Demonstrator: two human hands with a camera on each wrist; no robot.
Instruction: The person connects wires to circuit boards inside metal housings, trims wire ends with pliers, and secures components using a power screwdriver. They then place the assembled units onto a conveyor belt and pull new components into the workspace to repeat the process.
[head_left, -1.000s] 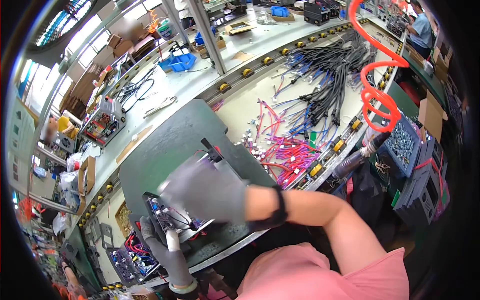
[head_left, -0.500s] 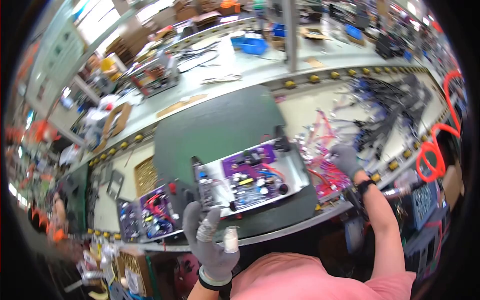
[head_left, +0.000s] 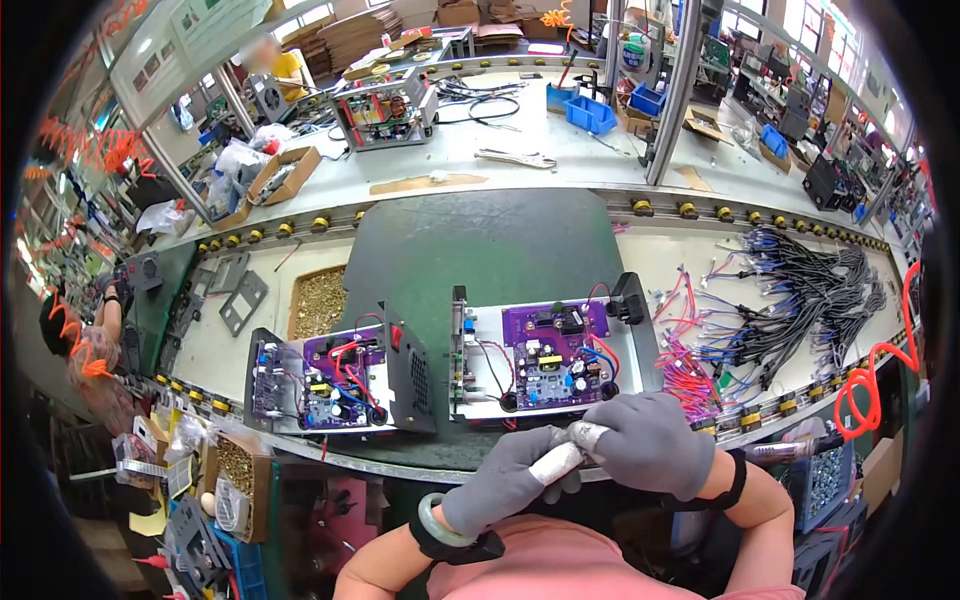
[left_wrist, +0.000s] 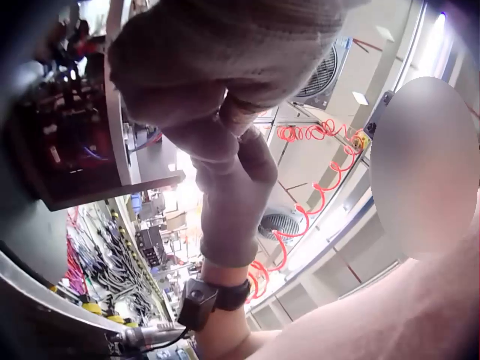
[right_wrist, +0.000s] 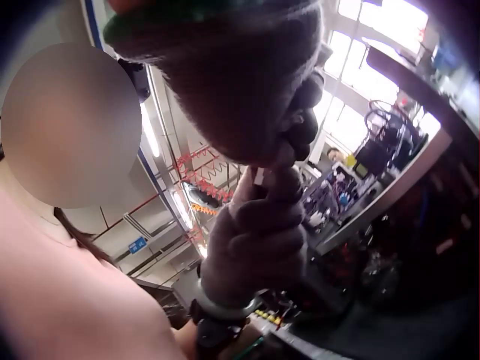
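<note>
Both gloved hands meet at the table's front edge, below the right-hand open metal case [head_left: 480,350] with a purple circuit board [head_left: 530,352]. My left hand [head_left: 505,482], its thumb wrapped in white, has curled fingers around a small white piece [right_wrist: 260,176], which shows between the hands in the right wrist view. My right hand [head_left: 655,447] bends over the left fingertips and pinches at the same spot; its own fingertips are partly hidden. A second case [head_left: 410,385] with a similar board stands to the left. Neither hand touches a case.
Red and purple wires [head_left: 688,385] and black cable bundles [head_left: 800,290] lie on the right. A tray of small metal parts [head_left: 318,303] is at the left, near flat grey plates [head_left: 242,303]. A coiled red hose [head_left: 858,405] hangs at the right edge.
My right hand has come back from the red wires to meet the left hand. The left fingers, spread half a second ago, are now curled. The head view has turned and the cases show sharply.
</note>
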